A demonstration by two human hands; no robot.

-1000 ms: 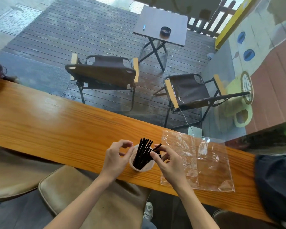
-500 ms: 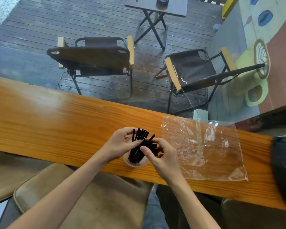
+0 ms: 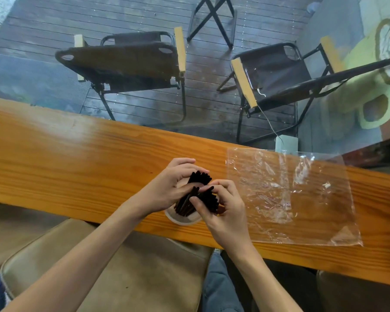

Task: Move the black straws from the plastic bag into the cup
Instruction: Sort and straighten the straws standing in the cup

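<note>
Both hands (image 3: pixel 167 190) (image 3: pixel 221 208) pinching black straws (image 3: pixel 200 194) over cup (image 3: pixel 182 219), lower centre; risk: sideways pressure tips cup, spilling bundle.

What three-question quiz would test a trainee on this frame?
1. True or false: the bag lies flat on the counter with no straws visible in it.
2. Which hands touch the straws? A) left only B) right only C) both
3. Fill in: the cup sits to the ____ of the bag, as seen in the image.

Key:
1. True.
2. C: the left hand and right hand both close their fingers on the straws standing in the cup.
3. Left.
</note>
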